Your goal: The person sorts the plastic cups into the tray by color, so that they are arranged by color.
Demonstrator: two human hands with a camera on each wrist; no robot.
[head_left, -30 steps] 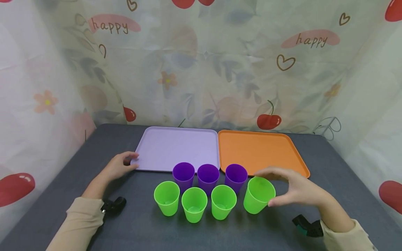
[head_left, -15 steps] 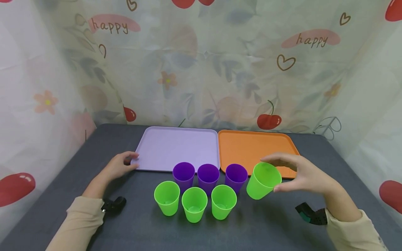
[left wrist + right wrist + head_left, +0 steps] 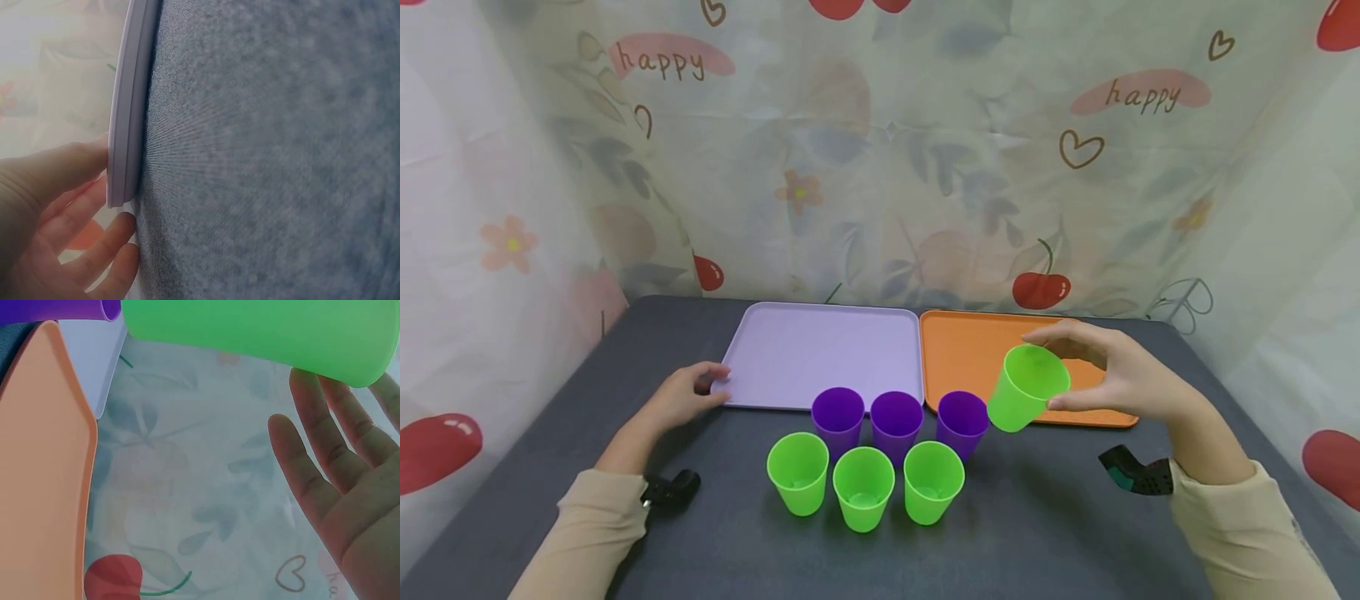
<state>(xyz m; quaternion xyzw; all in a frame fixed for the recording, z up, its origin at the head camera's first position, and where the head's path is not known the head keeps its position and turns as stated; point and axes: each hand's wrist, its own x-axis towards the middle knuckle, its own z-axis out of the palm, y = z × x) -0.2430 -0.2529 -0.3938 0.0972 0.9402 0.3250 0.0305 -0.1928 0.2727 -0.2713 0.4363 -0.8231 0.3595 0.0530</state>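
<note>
Right hand (image 3: 1123, 375) pinching green cup (image 3: 1024, 392), tilted by orange tray's (image 3: 966, 350) near edge | left hand (image 3: 679, 398), fingers relaxed, touching lilac tray (image 3: 827, 354) | risk: leftward drift could topple purple cup (image 3: 961, 425)!

Left fingers (image 3: 115, 237) loosely bent, low; right fingers (image 3: 315, 415) gripping, aloft.

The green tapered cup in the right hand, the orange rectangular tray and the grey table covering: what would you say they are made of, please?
The green cup looks like satin-finished plastic, given its smooth, evenly coloured wall. The orange tray is likely matte moulded plastic, judging by its continuous rounded rim. The grey covering is apparently dull fabric, with a speckled texture.
</note>
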